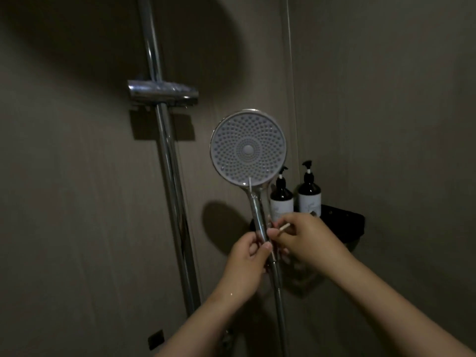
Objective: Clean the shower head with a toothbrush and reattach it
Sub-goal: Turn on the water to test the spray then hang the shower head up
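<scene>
A round shower head [248, 148] with a pale nozzle face points toward me, held upright by its chrome handle [258, 215]. My left hand [248, 261] grips the lower part of that handle. My right hand [306, 239] is just right of the handle and pinches a thin pale stick [284, 227], probably the toothbrush handle; its bristles are hidden. The metal hose [279, 305] hangs down from the handle. The empty chrome holder [162, 94] sits on the vertical slide rail [170, 176] to the upper left.
Two dark pump bottles [281, 197] [309, 194] stand on a black corner shelf [345, 220] right behind the shower head. Grey wall panels surround everything. The room is dim.
</scene>
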`<state>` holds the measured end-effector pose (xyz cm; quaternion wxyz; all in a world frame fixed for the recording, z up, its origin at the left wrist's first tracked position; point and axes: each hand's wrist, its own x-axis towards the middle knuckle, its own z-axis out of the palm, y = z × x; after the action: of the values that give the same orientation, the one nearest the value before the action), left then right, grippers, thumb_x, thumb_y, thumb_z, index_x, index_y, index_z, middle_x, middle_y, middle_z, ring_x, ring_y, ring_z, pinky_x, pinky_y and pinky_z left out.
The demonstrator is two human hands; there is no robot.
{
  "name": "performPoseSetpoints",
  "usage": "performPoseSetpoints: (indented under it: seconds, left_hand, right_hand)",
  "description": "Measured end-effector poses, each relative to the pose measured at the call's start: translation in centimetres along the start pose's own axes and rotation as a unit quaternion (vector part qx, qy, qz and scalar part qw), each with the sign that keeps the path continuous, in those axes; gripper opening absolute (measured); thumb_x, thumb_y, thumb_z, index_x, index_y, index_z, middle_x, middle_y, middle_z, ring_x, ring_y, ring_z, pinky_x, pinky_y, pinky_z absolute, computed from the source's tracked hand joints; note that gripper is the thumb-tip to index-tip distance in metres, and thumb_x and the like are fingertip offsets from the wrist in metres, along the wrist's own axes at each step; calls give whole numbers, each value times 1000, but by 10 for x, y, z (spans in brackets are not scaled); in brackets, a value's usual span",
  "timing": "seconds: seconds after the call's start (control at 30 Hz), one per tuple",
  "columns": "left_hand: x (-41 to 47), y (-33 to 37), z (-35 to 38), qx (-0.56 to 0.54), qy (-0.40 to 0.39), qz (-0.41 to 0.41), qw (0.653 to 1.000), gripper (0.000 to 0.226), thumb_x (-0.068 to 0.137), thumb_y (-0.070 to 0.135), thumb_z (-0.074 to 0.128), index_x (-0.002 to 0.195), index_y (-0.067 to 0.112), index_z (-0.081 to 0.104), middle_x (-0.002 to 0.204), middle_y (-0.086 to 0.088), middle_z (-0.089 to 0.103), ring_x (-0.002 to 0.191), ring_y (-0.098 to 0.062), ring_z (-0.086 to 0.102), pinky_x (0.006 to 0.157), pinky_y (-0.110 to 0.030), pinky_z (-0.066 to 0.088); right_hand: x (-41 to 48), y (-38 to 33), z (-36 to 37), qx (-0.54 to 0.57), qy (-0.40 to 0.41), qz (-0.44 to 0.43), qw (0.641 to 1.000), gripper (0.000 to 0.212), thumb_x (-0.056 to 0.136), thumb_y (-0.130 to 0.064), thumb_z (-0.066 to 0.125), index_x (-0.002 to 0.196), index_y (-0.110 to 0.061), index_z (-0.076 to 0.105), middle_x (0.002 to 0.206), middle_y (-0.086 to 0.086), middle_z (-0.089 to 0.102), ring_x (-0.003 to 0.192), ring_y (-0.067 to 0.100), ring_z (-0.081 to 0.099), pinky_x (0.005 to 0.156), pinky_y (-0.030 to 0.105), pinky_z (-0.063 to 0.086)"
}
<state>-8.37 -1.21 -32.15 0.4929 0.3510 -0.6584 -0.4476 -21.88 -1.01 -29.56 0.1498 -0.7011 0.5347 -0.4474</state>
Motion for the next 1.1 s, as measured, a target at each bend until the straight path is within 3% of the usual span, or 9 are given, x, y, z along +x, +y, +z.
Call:
performPoseSetpoints:
  seconds: [0.13,0.27,0.4,0.57,0.67,0.77,0.9,1.0,1.1]
  left_hand:
    - [21,42,-14,75,11,35,997,14,97,3,43,100,6,57,52,11,59,48,4,52,49,-14,40]
    - [39,88,-28,132,32,55,989,16,97,5,44,101,1,60,81,-15,56,76,-22,51,59,-23,44]
    - [63,130,-41,174,34,61,982,21,96,6,46,84,15,60,72,-7,55,62,-15,49,68,-34,45]
    - [102,185,-62,218,16,66,974,19,97,6,44,106,2,59,91,-21,55,38,-3,42,51,-22,39]
    - [125,208,-72,244,30,65,967,21,98,6,42,114,-1,55,108,-25,56,36,-1,43,56,-26,42]
    - [140,230,-78,277,55,61,957,28,98,7,43,120,-7,53,121,-28,58,38,-2,47,64,-32,46]
    - [148,257,-86,329,85,69,938,21,99,9,43,112,-2,56,93,-17,56,38,-3,45,63,-30,46]
    - [155,275,-96,345,97,68,931,24,99,9,42,117,-4,52,94,-16,58,46,-8,46,56,-27,45]
    - [160,287,-107,369,118,76,919,27,99,9,43,122,-2,50,75,-7,54,55,-12,47,57,-27,46]
  right_hand:
    - [29,-44,-22,-78,17,-32,996,14,86,-32,62,85,-19,68,76,1,70,73,15,67,75,39,56]
    - [57,-78,-40,-70,49,-70,994,17,84,-32,65,77,-17,67,70,6,70,66,19,69,71,41,59]
    - [90,-104,-55,-13,58,-104,993,9,83,-28,67,84,-20,65,75,10,72,64,22,70,73,43,60]
    - [136,-137,-69,57,84,-112,989,17,86,-19,66,95,-4,67,81,16,69,71,29,68,76,48,58]
    - [159,-156,-77,89,81,-108,987,21,87,-14,64,102,1,65,76,11,64,64,21,61,75,45,59]
    - [180,-172,-84,101,61,-118,986,17,88,-12,63,94,4,66,81,17,64,67,24,60,79,45,57]
    - [207,-191,-91,101,48,-144,983,17,89,-14,62,73,-8,62,79,17,64,57,19,58,77,41,57]
    - [227,-203,-95,98,51,-162,981,11,88,-16,63,88,-5,63,83,15,67,63,19,63,75,37,59]
    - [240,-215,-97,97,52,-176,978,24,87,-13,63,107,0,59,93,16,67,71,21,66,74,38,60]
